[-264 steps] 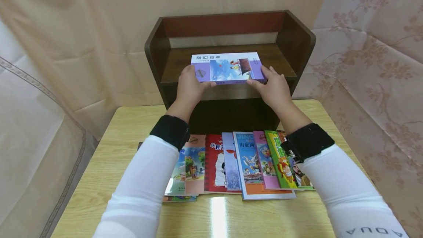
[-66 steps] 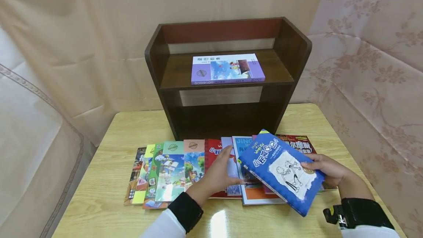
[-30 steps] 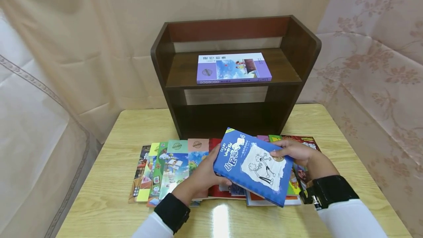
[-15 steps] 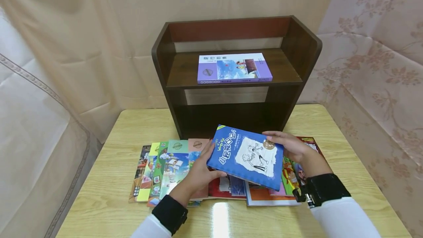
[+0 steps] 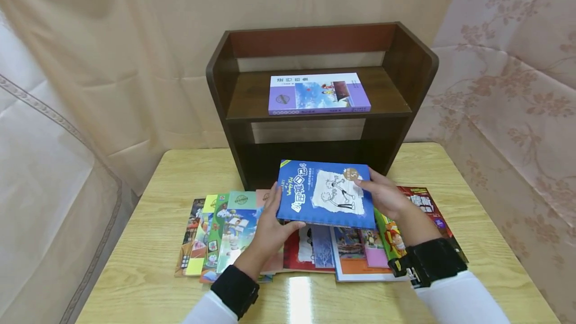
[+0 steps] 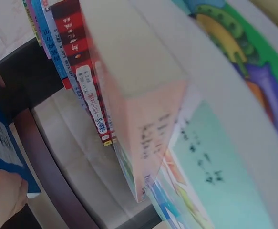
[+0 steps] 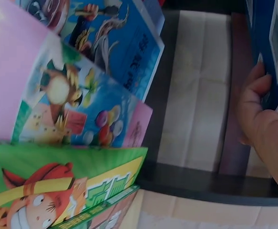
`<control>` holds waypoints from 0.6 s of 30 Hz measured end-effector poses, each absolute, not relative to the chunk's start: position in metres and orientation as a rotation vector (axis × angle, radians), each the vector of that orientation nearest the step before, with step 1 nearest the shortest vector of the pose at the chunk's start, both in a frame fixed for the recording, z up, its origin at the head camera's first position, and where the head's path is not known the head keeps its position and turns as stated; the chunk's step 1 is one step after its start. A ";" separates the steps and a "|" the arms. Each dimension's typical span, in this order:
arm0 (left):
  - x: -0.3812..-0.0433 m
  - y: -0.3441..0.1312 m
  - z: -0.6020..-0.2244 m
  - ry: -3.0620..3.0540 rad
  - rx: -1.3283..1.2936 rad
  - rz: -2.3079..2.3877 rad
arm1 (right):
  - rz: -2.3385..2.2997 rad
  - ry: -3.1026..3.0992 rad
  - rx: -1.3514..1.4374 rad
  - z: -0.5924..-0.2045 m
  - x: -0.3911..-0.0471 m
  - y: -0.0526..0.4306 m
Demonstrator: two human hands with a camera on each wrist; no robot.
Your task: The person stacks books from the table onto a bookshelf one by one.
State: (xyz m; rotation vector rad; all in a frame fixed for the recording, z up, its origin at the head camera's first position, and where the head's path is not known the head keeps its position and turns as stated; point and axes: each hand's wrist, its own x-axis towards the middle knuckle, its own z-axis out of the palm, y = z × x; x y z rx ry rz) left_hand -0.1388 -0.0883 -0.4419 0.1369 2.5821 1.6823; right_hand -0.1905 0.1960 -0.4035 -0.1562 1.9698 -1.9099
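Both hands hold a blue comic book (image 5: 324, 194) with a stick-figure drawing on its cover, raised over the row of books before the shelf. My left hand (image 5: 268, 236) grips its left edge, thumb at the near corner. My right hand (image 5: 390, 198) grips the right edge with the thumb on the cover. In the left wrist view the blue book (image 6: 3, 143) shows at the left with fingers on it. The right wrist view has the right hand (image 7: 267, 117) at the book's edge. A purple and white book (image 5: 319, 93) lies flat on the shelf's upper board.
A dark brown two-tier bookshelf (image 5: 411, 64) stands at the back of the wooden table (image 5: 144, 244). Overlapping books lie before it, among them a mint-green one (image 5: 238, 224), a red one (image 5: 292, 259), an orange-bottomed one (image 5: 355, 266) and a dark red one (image 5: 420, 199).
The purple book, earlier in both hands, now lies on the upper board. The blue book has come left from the row's right side; the left hand took hold, and it turned straighter and rose.
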 end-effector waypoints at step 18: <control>-0.159 -0.092 -0.443 2.618 0.075 1.812 | -1.669 2.199 -0.175 -0.409 -0.180 0.181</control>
